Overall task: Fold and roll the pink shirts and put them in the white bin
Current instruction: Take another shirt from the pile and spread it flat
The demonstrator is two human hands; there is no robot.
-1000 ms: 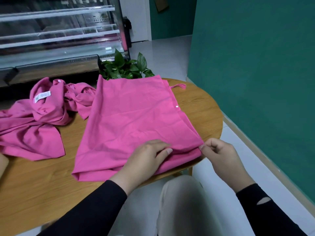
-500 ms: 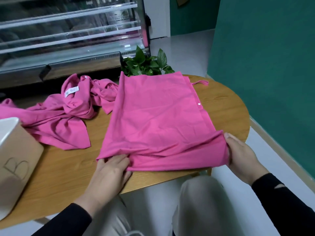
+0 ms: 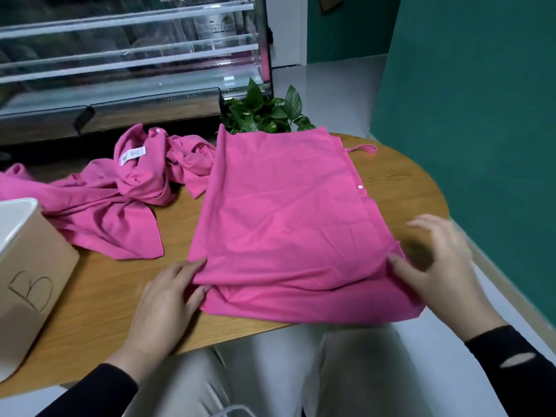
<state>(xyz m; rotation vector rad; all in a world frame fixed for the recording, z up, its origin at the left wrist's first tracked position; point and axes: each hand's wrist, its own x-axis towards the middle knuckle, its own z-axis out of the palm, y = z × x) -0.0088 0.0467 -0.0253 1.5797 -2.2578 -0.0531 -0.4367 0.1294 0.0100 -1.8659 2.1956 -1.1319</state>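
The left hand (image 3: 168, 299) lies palm down at the near left corner of the folded pink shirt (image 3: 282, 224), its forearm in a black sleeve coming up from the lower left. Its fingers (image 3: 192, 267) stretch nearly straight toward the cloth, the upper ones slipped just under the raised fold of the top layer, a lower finger touching the edge of the layer beneath; the hand is open, not gripping.

The right hand (image 3: 436, 266) hovers at the shirt's near right corner, blurred with motion. Its fingers are spread and loosely bent above the desk (image 3: 99, 311), and its thumb (image 3: 400, 266) touches the cloth where the top layer bunches; whether it pinches the fabric cannot be told. The wrist angles in from the lower right, black cuff showing.

The shirt lies flat between the two hands, reaching away from them to the desk's far edge. Beyond the left hand and to its left sits a crumpled pink shirt (image 3: 114, 206). Left of the left hand, at the desk's edge, stands the white bin (image 3: 27, 266), marked "B".
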